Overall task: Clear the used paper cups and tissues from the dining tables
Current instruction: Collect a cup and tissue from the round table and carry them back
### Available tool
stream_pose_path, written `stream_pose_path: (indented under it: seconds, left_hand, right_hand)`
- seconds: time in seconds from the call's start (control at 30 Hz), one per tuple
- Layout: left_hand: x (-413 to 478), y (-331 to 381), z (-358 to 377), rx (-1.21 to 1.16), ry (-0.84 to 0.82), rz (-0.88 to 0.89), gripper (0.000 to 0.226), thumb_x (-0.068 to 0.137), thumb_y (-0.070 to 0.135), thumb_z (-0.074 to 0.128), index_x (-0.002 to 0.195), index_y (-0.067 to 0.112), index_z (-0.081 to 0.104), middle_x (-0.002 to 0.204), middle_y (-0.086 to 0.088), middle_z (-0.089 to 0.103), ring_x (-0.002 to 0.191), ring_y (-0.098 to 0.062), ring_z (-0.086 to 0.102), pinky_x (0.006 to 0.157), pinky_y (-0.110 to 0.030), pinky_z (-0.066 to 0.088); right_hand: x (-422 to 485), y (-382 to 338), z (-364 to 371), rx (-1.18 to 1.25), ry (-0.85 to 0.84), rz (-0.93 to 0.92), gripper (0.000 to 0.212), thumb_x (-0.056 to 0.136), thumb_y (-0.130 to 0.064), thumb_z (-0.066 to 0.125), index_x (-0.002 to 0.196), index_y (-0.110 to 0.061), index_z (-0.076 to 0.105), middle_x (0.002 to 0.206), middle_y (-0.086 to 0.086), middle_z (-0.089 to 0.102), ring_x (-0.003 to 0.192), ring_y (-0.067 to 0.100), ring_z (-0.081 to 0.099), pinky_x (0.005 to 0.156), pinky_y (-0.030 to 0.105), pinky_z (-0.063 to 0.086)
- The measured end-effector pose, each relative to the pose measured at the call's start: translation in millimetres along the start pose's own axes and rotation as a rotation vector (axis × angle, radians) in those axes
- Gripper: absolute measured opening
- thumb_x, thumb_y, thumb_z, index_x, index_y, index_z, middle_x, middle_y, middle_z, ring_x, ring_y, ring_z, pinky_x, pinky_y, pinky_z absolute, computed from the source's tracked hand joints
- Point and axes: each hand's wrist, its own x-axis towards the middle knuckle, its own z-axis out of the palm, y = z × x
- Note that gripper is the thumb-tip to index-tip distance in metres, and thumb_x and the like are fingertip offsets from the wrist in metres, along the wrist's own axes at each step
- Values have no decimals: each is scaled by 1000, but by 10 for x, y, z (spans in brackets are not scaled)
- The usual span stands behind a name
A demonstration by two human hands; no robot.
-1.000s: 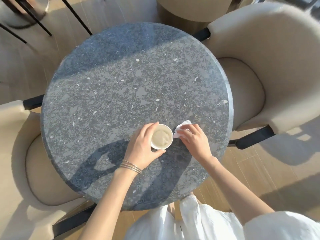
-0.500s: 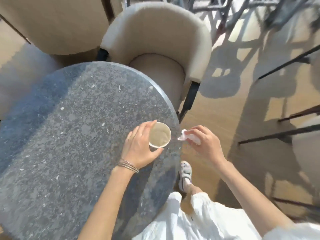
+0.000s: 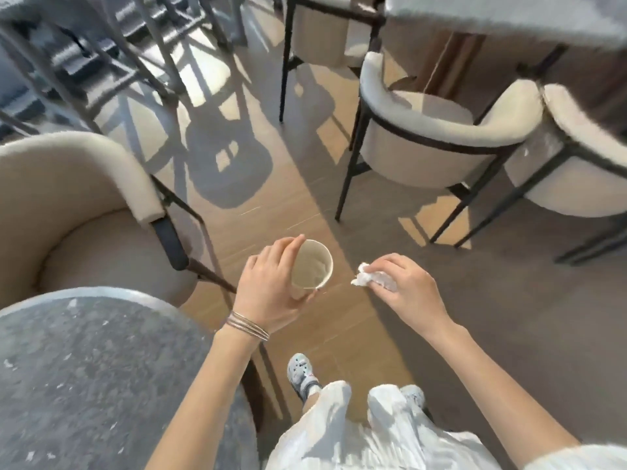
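My left hand [image 3: 271, 286] grips a white paper cup [image 3: 312, 266] from the side; its open mouth tilts toward me and the inside looks stained. My right hand [image 3: 407, 286] pinches a crumpled white tissue [image 3: 368, 279], which sticks out to the left of the fingers. Both hands hang over the wooden floor, a short gap between cup and tissue. The round grey stone table [image 3: 84, 385] lies at the lower left, behind and left of my left arm.
A beige armchair [image 3: 78, 212] stands at the left beside the table. Two more beige chairs with black legs, one [image 3: 437, 140] at upper right and another [image 3: 583, 157] at the far right, sit by another table [image 3: 509, 15]. Wooden floor [image 3: 305, 184] stretches between them.
The view has swung right, away from the table. Both hands lifted the cup and tissue off the tabletop and now hold them over the floor.
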Motion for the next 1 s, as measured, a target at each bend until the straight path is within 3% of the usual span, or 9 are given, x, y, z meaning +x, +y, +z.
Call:
stream_pose_path:
  seconds: [0.2, 0.33, 0.5, 0.6, 0.73, 0.87, 1.0]
  left_hand:
    - [504, 1372, 535, -106, -107, 212, 77, 62, 48, 77, 125, 15, 48, 120, -3, 56, 104, -26, 56, 82, -38, 44]
    - [753, 2454, 916, -140, -151, 337, 74, 60, 53, 76, 121, 19, 49, 117, 2, 56, 100, -23, 58, 81, -38, 47]
    - [1063, 3680, 1277, -141, -178, 481, 76, 61, 59, 73, 123, 23, 45, 115, 3, 55, 98, -22, 57, 83, -35, 44]
    - [1249, 4325, 1442, -145, -185, 608, 76, 61, 60, 72, 122, 24, 46, 113, 3, 55, 96, -23, 58, 81, -37, 46]
    - [1415, 5095, 1704, -144, -204, 754, 77, 59, 57, 75, 123, 24, 46, 113, 3, 56, 96, -24, 59, 80, -38, 49]
    - [1523, 5744, 2067, -149, -288, 867, 83, 58, 54, 78, 127, 20, 47, 117, 2, 56, 100, -22, 59, 79, -39, 51]
    - [1775, 6351, 2424, -149, -378, 948, 84, 59, 54, 78, 128, 19, 46, 118, 0, 55, 101, -24, 58, 81, -43, 50]
  right_hand:
    - [-839, 962, -763, 1, 164, 248, 20, 73, -5, 73, 89, -15, 71, 90, -1, 66, 83, 21, 62, 67, 21, 39]
    - [-1407, 1651, -1394, 24, 258, 386, 21, 75, -5, 72, 91, -16, 71, 93, -1, 65, 87, 21, 61, 73, 38, 50]
    - [-2071, 2319, -2174, -49, 432, 511, 22, 73, -2, 72, 88, -18, 73, 89, -3, 66, 83, 21, 61, 64, 36, 52]
    - [-2416, 2647, -2599, -60, 521, 600, 19, 76, -4, 70, 90, -17, 72, 91, -2, 65, 86, 22, 60, 65, 41, 51]
    - [-2759, 2981, -3010, -66, 648, 670, 20, 75, 3, 69, 89, -10, 72, 88, 4, 66, 82, 22, 58, 69, 20, 37]
    - [-2991, 3296, -3198, -21, 758, 757, 22, 70, 13, 66, 83, -3, 72, 84, 11, 67, 76, 27, 60, 67, 18, 37]
    - [-3142, 3768, -3418, 52, 776, 836, 19, 71, 14, 66, 84, 1, 71, 88, 14, 66, 75, 20, 58, 70, 4, 35]
